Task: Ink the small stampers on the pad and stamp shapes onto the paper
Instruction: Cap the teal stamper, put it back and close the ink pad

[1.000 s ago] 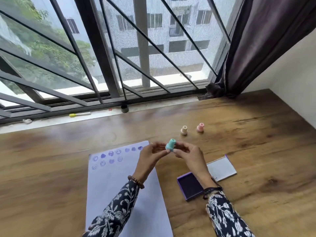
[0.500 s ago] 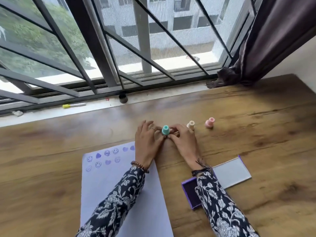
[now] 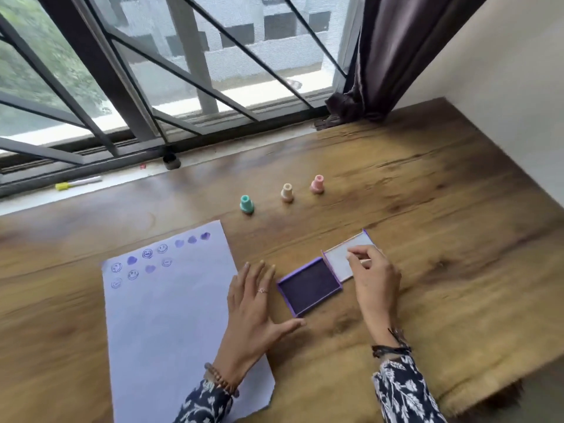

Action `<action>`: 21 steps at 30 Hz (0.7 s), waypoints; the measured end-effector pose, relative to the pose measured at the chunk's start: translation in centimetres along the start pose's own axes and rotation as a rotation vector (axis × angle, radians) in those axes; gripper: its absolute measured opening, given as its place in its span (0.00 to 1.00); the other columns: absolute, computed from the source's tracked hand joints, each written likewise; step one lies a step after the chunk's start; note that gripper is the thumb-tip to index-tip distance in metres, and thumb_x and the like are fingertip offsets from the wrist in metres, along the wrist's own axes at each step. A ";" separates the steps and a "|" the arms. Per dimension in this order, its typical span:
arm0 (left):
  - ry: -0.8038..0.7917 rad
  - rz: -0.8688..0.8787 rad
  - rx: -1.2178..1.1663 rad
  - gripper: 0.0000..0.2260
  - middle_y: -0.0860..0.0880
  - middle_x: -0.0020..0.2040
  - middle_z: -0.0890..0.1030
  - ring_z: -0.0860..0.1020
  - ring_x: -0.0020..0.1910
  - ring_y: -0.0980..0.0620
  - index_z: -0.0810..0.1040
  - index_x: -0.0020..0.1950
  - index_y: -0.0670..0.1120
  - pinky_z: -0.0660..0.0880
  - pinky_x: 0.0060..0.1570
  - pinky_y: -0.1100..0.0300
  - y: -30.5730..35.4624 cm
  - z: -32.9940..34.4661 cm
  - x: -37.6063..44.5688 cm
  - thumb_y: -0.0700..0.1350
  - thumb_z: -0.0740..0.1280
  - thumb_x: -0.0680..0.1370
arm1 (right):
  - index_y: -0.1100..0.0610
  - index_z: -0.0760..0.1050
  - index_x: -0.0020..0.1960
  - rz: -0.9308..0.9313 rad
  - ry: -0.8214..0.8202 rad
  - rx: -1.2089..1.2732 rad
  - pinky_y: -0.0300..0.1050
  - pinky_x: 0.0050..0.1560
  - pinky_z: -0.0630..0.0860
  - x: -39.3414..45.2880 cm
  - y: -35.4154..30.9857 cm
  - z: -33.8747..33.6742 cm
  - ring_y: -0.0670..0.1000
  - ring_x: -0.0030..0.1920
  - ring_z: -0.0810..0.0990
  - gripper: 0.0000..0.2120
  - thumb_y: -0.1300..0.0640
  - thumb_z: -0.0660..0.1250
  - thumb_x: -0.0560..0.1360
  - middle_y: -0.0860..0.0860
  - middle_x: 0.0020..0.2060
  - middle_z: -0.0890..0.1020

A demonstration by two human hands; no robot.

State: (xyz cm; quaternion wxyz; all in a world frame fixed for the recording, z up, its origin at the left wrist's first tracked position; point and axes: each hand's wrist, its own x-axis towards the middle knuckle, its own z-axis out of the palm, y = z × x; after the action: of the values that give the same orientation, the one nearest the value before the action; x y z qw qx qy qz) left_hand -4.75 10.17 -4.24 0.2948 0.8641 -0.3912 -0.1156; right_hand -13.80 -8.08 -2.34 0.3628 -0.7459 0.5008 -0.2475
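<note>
Three small stampers stand in a row on the wooden table: teal (image 3: 246, 204), cream (image 3: 287, 192) and pink (image 3: 317, 184). The white paper (image 3: 171, 315) lies at the left, with several purple smiley and heart prints near its top. To the right of the paper sits the open purple ink pad (image 3: 309, 285), its hinged lid (image 3: 338, 257) folded out flat. My left hand (image 3: 253, 309) rests flat with fingers spread on the paper's right edge, beside the pad. My right hand (image 3: 374, 276) has its fingers curled on the lid, fingertips pinching it.
A window sill with a yellow-capped marker (image 3: 77, 183) and a small dark cap (image 3: 171, 161) runs along the back, behind metal bars. A dark curtain (image 3: 396, 56) hangs at the back right by a white wall. The table's front edge is at the lower right.
The teal stamper, held between both hands earlier, now stands on the table left of the cream one. Both hands drew back, the left to the paper's edge and the right to the pad's lid.
</note>
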 end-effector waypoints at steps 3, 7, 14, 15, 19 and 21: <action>-0.039 0.051 0.092 0.47 0.54 0.74 0.54 0.42 0.74 0.54 0.56 0.73 0.51 0.30 0.69 0.61 0.6 1.0 -0.3 0.75 0.59 0.61 | 0.57 0.75 0.47 0.083 0.098 0.012 0.48 0.43 0.70 -0.2 1.4 -0.8 0.59 0.43 0.79 0.06 0.62 0.68 0.70 0.58 0.43 0.82; 0.020 0.051 0.081 0.36 0.48 0.74 0.61 0.45 0.73 0.55 0.64 0.69 0.49 0.32 0.69 0.60 0.7 1.2 0.1 0.65 0.67 0.67 | 0.65 0.74 0.54 0.131 0.118 -0.031 0.45 0.48 0.63 0.0 1.7 -1.1 0.59 0.53 0.75 0.15 0.62 0.70 0.69 0.61 0.47 0.81; 0.110 -0.036 0.106 0.32 0.50 0.72 0.65 0.50 0.75 0.52 0.67 0.67 0.51 0.30 0.68 0.61 -0.1 0.7 -1.0 0.62 0.69 0.67 | 0.61 0.75 0.49 0.058 0.028 -0.064 0.44 0.44 0.66 -0.9 0.7 -0.9 0.60 0.47 0.76 0.11 0.65 0.70 0.68 0.60 0.53 0.73; 0.114 -0.054 0.110 0.32 0.50 0.71 0.65 0.51 0.75 0.51 0.67 0.67 0.51 0.29 0.68 0.62 -0.2 0.6 -1.2 0.63 0.69 0.68 | 0.61 0.75 0.49 0.025 0.022 -0.066 0.44 0.43 0.65 -1.3 0.6 -0.7 0.60 0.48 0.76 0.10 0.67 0.68 0.67 0.60 0.52 0.74; 0.126 -0.090 0.120 0.31 0.50 0.67 0.68 0.57 0.73 0.50 0.67 0.67 0.52 0.36 0.70 0.55 -0.3 0.2 -1.4 0.64 0.67 0.68 | 0.63 0.72 0.53 0.018 0.033 -0.032 0.45 0.46 0.63 -1.9 -0.2 0.2 0.61 0.51 0.75 0.17 0.69 0.68 0.65 0.63 0.52 0.77; 0.136 -0.100 0.123 0.31 0.51 0.64 0.69 0.60 0.70 0.51 0.67 0.66 0.52 0.41 0.71 0.52 -0.2 0.2 -1.4 0.65 0.66 0.68 | 0.63 0.69 0.59 0.033 -0.007 -0.072 0.46 0.50 0.63 -1.4 -0.3 0.1 0.62 0.55 0.75 0.22 0.68 0.69 0.65 0.63 0.56 0.76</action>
State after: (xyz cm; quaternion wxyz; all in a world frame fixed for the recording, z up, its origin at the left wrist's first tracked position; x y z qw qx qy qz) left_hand -5.68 11.26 -4.58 0.2608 0.9049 -0.3331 -0.0471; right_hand -14.06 -6.72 -2.20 0.3416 -0.7509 0.5202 -0.2209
